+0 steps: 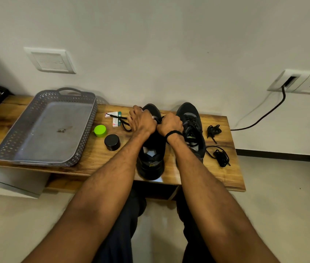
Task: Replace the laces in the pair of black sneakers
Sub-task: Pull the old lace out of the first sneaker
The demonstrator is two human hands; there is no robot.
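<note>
- Glossy wood-grain bench [85, 164] over pale floor tiles; slick-looking top, so easy sliding for anything tugged hard.
- Left sneaker [151, 160] at the near edge, heel near, toe far; matte black, padded collar, pale lining inside. Risk of slipping off the edge under a strong pull toward the body.
- Spare lace [220, 156] bundled near right, second bundle [214, 130] just beyond; thin black cord, tangled, prone to knotting when pulled free.
- Left hand [140, 120] and right hand [170, 124] over the far eyelets, knuckles up, fingers curled and seemingly pinching the lace [123, 123]; fingertips hidden.
- Limp lace tail looping left; danger of uneven ends or a skipped eyelet if drawn through unchecked.
- Right sneaker [190, 120] just beside, loosely laced, with grey panels.
- Green cap [100, 130], black lid [112, 142] and small cartons [113, 115] near the tail; light, easily swept aside.
- Grey perforated tray [8, 147] left; white wall, sockets, black cable [264, 116] beyond.
</note>
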